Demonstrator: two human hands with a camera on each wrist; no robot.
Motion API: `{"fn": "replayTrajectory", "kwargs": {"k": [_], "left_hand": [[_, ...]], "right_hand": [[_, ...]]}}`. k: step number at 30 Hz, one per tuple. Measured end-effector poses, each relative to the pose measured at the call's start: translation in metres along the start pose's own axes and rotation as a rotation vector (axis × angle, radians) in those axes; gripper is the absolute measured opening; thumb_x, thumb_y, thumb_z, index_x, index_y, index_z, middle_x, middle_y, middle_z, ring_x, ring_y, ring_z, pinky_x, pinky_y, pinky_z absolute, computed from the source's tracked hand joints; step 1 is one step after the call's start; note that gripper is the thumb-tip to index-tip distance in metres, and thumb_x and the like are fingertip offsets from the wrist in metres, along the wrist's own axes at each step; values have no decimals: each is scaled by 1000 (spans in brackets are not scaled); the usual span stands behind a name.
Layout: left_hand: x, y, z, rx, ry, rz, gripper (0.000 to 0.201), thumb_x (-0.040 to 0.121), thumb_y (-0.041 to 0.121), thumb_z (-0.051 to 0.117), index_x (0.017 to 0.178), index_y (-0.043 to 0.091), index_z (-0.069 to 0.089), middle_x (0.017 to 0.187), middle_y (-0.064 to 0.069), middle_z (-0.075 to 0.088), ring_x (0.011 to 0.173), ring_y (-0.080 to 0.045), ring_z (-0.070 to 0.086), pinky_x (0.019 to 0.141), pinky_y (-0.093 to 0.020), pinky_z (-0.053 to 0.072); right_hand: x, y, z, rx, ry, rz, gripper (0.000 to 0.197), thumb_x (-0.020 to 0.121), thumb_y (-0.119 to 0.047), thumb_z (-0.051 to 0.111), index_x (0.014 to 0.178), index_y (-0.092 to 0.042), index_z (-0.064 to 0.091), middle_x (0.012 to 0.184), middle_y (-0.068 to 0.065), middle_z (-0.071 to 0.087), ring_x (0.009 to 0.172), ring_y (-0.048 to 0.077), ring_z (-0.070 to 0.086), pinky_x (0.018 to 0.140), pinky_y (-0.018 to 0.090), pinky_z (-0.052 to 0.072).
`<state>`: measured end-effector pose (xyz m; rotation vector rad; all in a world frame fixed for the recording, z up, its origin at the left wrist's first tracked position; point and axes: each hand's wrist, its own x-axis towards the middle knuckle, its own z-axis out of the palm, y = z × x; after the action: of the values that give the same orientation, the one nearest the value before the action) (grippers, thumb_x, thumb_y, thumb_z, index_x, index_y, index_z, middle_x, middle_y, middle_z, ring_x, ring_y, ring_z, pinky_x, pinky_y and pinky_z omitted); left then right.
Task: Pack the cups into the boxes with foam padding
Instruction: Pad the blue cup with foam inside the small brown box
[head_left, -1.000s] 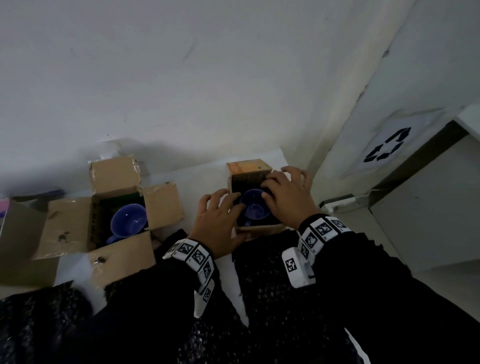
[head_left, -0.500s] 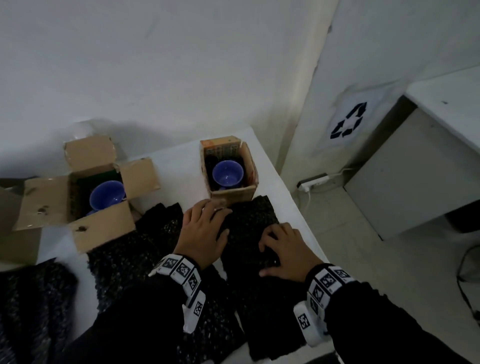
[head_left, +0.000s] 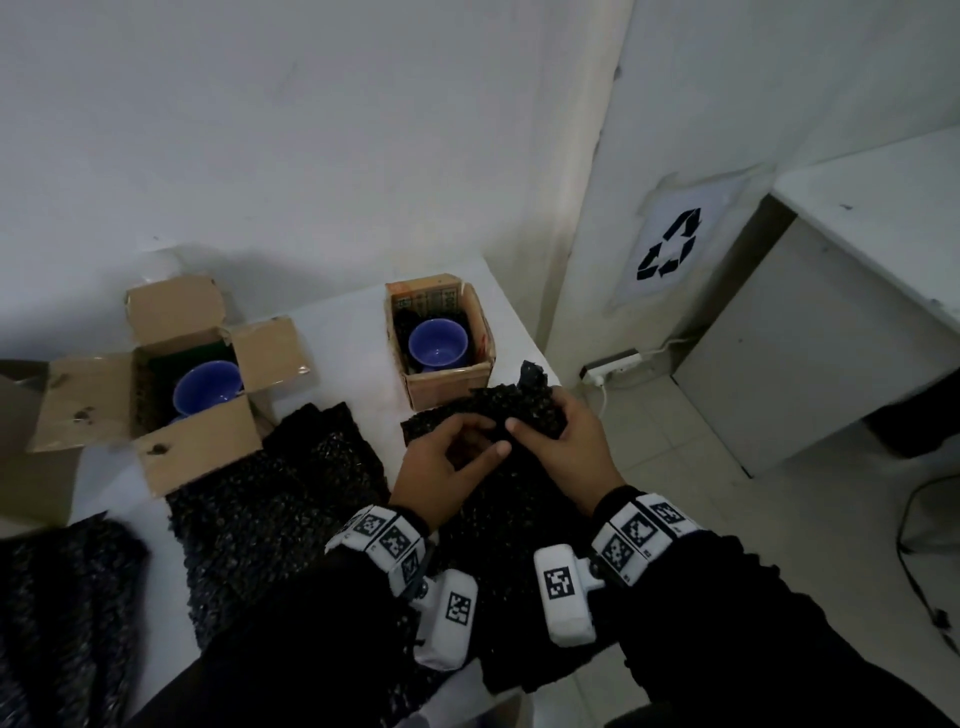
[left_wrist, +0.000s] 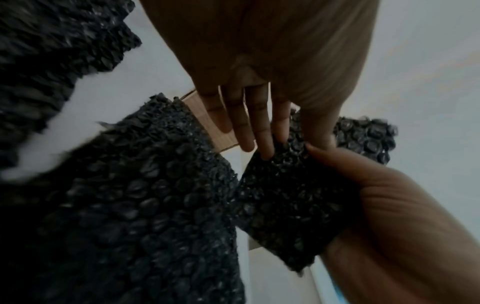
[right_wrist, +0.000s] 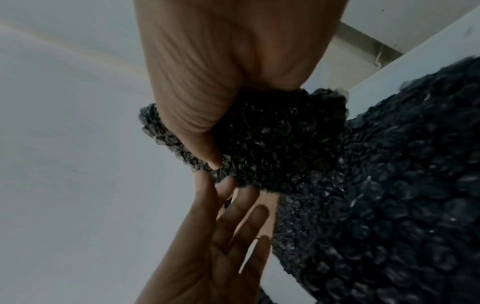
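Two blue cups sit in open cardboard boxes: one cup (head_left: 208, 388) in the wide-flapped left box (head_left: 200, 457), the other cup (head_left: 438, 344) in the small right box (head_left: 451, 385). Black bubbly foam padding (head_left: 524, 408) is raised just in front of the small box. My right hand (head_left: 535, 415) grips its bunched far end, thumb on top. My left hand (head_left: 480, 439) pinches the near edge between thumb and forefinger, the other fingers (left_wrist: 246, 131) straight. In the right wrist view the padding (right_wrist: 280, 144) fills my right palm.
More black padding sheets (head_left: 270, 499) lie on the white table (head_left: 337, 322), in front of the left box and at the far left (head_left: 62, 613). The table's right edge drops to a tiled floor with a power strip (head_left: 610, 366). A grey cabinet (head_left: 810, 338) stands beyond.
Both hands left the small box with its cup, pressed flat on the padding sheet, and have now lifted and bunched its far end in front of that box.
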<state>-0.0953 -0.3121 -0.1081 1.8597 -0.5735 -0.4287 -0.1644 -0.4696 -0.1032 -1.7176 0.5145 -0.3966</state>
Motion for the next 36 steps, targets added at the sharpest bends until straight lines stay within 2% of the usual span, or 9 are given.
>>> {"fn": "replayTrajectory", "kwargs": {"k": [4, 7, 12, 17, 22, 24, 28, 31, 36], "left_hand": [[8, 9, -5, -199, -146, -67, 49, 80, 22, 77, 124, 24, 55, 107, 2, 68, 96, -9, 67, 85, -24, 53], [11, 13, -8, -227, -113, -74, 49, 78, 16, 78, 121, 22, 56, 90, 1, 67, 86, -8, 67, 80, -21, 53], [19, 18, -22, -127, 12, 2, 9, 84, 19, 74, 89, 14, 68, 82, -9, 70, 78, -15, 64, 79, -33, 54], [27, 22, -47, 45, 35, 79, 10, 87, 25, 70, 85, 19, 62, 79, -1, 69, 74, -17, 65, 74, -34, 53], [36, 31, -56, 30, -18, 140, 11, 85, 12, 71, 87, 15, 61, 84, 0, 70, 78, -13, 67, 76, -29, 55], [41, 33, -58, 22, -30, 153, 11, 84, 6, 69, 87, 16, 66, 87, 1, 72, 83, -15, 69, 81, -30, 55], [55, 28, -64, 145, 27, 146, 13, 84, 6, 68, 86, 19, 72, 88, 7, 72, 76, -8, 67, 75, -26, 56], [61, 17, -67, 262, 27, 129, 11, 82, 9, 67, 85, 20, 70, 84, 11, 69, 71, -4, 63, 72, -27, 55], [62, -5, -50, 568, -300, 154, 23, 85, 41, 64, 103, 27, 65, 99, 9, 67, 88, -10, 64, 77, -31, 53]], "right_hand": [[4, -17, 6, 157, -61, 10, 32, 86, -14, 67, 113, -27, 55, 111, 6, 67, 106, 21, 64, 97, 50, 50], [5, -34, 8, 208, -139, -39, 48, 92, -1, 57, 132, -27, 47, 128, 5, 58, 118, 17, 57, 103, 39, 47], [11, -42, 9, 70, -85, -99, 10, 88, -20, 69, 98, -20, 64, 96, 0, 69, 95, 17, 65, 93, 47, 50], [22, -46, -2, -42, -141, -89, 21, 75, -30, 83, 82, -20, 65, 81, -5, 69, 78, 9, 65, 75, 31, 51], [36, -48, 3, -44, -393, -234, 44, 81, -6, 74, 120, -21, 58, 122, -8, 59, 116, 7, 56, 100, 22, 43], [45, -52, 9, -76, -427, -233, 36, 82, 3, 68, 111, -18, 65, 115, -6, 66, 112, 8, 59, 100, 22, 43], [75, -48, 17, -113, -271, -179, 36, 75, 9, 56, 77, -24, 68, 88, -5, 71, 93, 14, 66, 90, 30, 48], [104, -48, 23, -109, -36, -133, 36, 76, 13, 53, 73, -20, 66, 85, 5, 69, 86, 19, 64, 84, 33, 51], [153, -47, 44, -69, 110, -54, 11, 80, -23, 57, 77, -27, 67, 94, 6, 66, 91, 18, 62, 86, 36, 52]]}}
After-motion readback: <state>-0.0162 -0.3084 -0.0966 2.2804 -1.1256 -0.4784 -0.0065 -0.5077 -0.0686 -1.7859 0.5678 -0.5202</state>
